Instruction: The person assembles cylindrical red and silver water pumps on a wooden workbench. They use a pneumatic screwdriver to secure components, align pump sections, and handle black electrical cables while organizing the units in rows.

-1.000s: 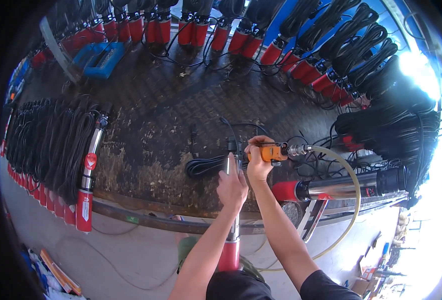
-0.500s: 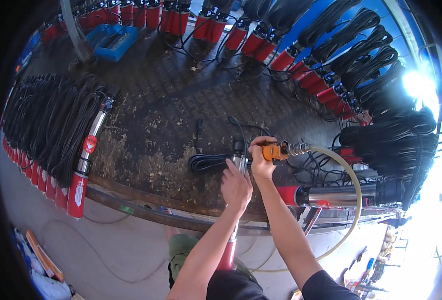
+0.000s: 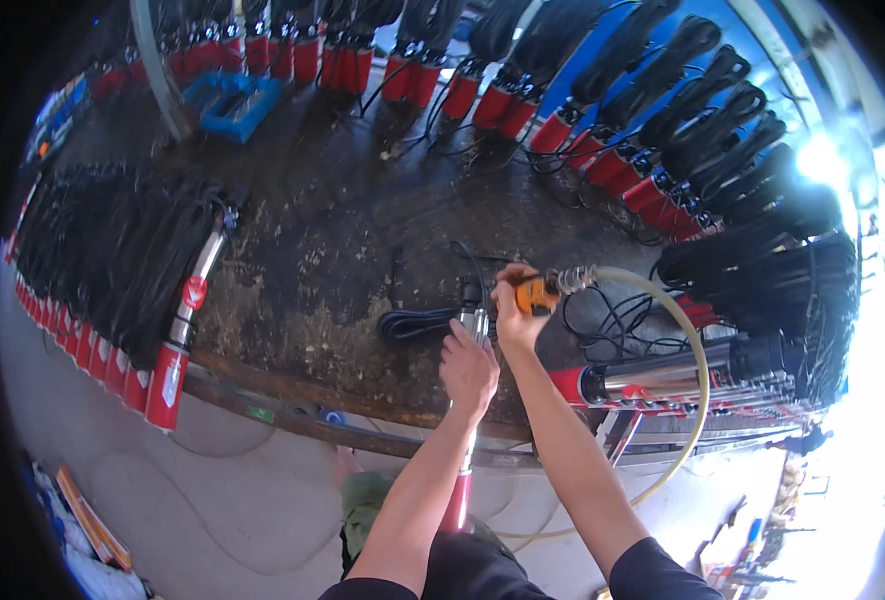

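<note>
A long submersible pump [image 3: 458, 500], silver with a red lower end, lies over the table's front edge and reaches toward my body. My left hand [image 3: 470, 370] is wrapped round its silver upper part, just below the black cap [image 3: 473, 292]. Beside that cap, my right hand [image 3: 516, 318] grips an orange air tool [image 3: 536, 296]. A pale yellow hose [image 3: 701, 372] runs from the tool's metal coupling. The tool's working end is hidden behind my fingers. Left of the pump's cap rests a coiled black cable [image 3: 411, 324].
The worn dark table [image 3: 293, 300] has more red and silver pumps with bundled black cables [image 3: 113, 260] at its left. Another row of pumps [image 3: 553, 130] lines the far edge, and more pumps [image 3: 653, 375] lie at the right. A blue tray [image 3: 233, 112] stands far left near a metal post [image 3: 158, 75].
The air tool and my right hand have shifted slightly left and up in the picture. My left hand stays on the pump. The whole view has moved a little.
</note>
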{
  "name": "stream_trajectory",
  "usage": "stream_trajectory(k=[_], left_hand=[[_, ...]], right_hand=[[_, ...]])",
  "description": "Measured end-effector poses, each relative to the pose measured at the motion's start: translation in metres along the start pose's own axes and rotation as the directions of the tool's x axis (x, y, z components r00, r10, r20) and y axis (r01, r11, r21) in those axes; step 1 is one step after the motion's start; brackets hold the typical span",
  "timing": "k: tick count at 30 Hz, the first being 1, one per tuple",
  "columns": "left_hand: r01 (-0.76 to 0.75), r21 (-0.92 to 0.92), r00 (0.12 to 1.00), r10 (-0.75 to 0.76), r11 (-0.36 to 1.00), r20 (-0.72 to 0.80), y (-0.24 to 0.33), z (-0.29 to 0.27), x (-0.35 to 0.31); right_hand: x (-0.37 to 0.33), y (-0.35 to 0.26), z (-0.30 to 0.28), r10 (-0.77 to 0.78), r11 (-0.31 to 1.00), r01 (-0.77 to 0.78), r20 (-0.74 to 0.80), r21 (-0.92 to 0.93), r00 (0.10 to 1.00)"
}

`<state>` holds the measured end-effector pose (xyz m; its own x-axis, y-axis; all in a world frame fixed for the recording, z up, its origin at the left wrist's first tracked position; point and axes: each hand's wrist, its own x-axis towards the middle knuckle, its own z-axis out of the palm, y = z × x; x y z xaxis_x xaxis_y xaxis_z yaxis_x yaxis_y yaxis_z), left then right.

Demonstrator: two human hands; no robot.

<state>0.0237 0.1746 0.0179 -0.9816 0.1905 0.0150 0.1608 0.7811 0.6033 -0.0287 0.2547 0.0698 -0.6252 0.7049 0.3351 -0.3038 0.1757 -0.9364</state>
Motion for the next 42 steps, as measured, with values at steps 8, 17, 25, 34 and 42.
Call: stream_trajectory(k=[8, 17, 25, 34, 42], left_hand=[[-0.483, 0.228, 0.824, 0.527, 0.845, -0.206, 0.016, -0.031, -0.039], [-0.931, -0.226, 0.055, 0.723, 0.286, 0.689, 0.086, 0.122, -0.167], [-0.948, -0.103, 0.203, 0.823, 0.301, 0.530, 0.104, 0.114, -0.116], [-0.144, -0.618, 0.504, 0.595, 0.773, 0.626, 0.057, 0.179, -0.104], [-0.004, -0.648, 0.660, 0.489, 0.762, 0.570, 0.063, 0.099, -0.109]], right_hand=[[-0.153, -0.168, -0.131, -0.288, 0.778, 0.239, 0.009, -0.581, 0.958], [-0.293, -0.200, -0.234, -0.381, 0.842, 0.190, -0.308, -0.505, 0.872], [-0.302, -0.222, -0.251, -0.400, 0.873, 0.175, -0.462, -0.455, 0.792], [-0.314, -0.248, -0.253, -0.296, 0.950, 0.175, -0.569, -0.258, 0.767], [-0.274, -0.230, -0.217, -0.190, 0.968, 0.248, -0.543, 0.033, 0.818]])
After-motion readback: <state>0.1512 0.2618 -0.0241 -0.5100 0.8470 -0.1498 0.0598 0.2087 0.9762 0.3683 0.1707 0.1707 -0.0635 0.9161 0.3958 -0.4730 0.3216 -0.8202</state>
